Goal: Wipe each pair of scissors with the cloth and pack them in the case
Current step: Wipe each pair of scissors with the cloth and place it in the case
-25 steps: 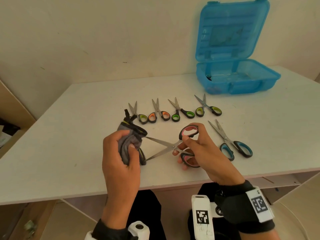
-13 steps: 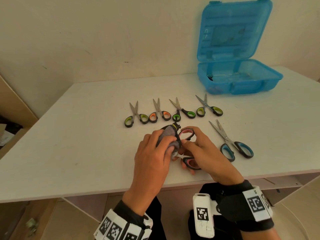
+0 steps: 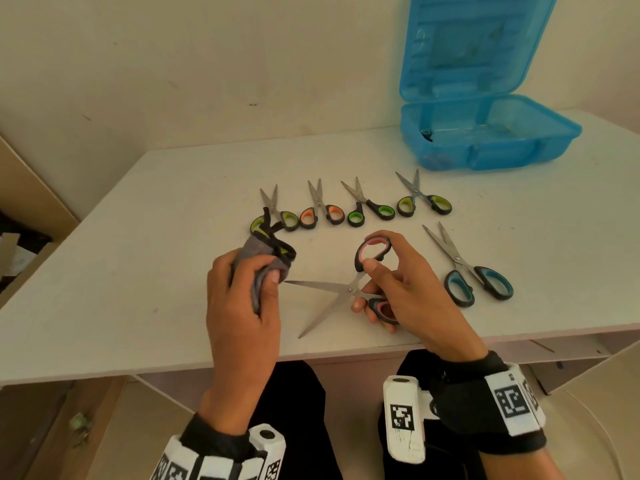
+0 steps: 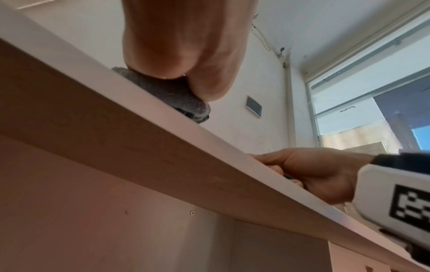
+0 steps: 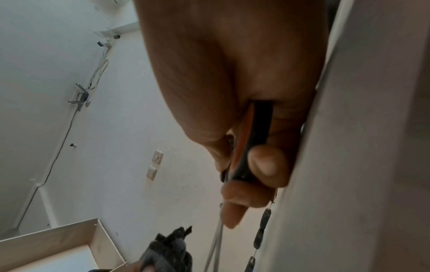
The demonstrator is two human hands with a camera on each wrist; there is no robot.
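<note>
So the count is 6 pairs of scissors and 1 cloth, plus 1 blue case [image 3: 491, 147] sitting open at the far right of the white table [image 3: 138, 271], lid up against the wall. 4 small pairs lie in a row mid-table: a lime-handled pair [image 3: 277, 216] on the left, an orange-handled pair [image 3: 322, 213], a green-handled pair [image 3: 370, 211] and another yellow-green pair [image 3: 424, 202]. 1 bigger teal-handled pair [image 3: 474, 278] lies on its own, right of the hands. The 6th, the pink-handled scissors [image 3: 349, 289], is in the right hand [image 3: 408, 299], fingers hooked through both handle loops and blades spread wide in a V just above the table near the front edge. The left hand [image 3: 242, 306] has its thumb and fingers curled tight around the bunched grey cloth [image 3: 263, 258], right at the tip of the upper blade; can't tell if they're actually touching. There's some small dark thing inside the case, too tiny to make out. The head view is the only one that gives the count and layout. The left wrist view looks up from below the table edge and just catches the cloth [image 4: 177, 97] squashed under the fingers. The right wrist view shows the scissor handle [image 5: 251, 147] pinched close up, plus a wall switch [image 5: 158, 156] you don't get anywhere else.
</note>
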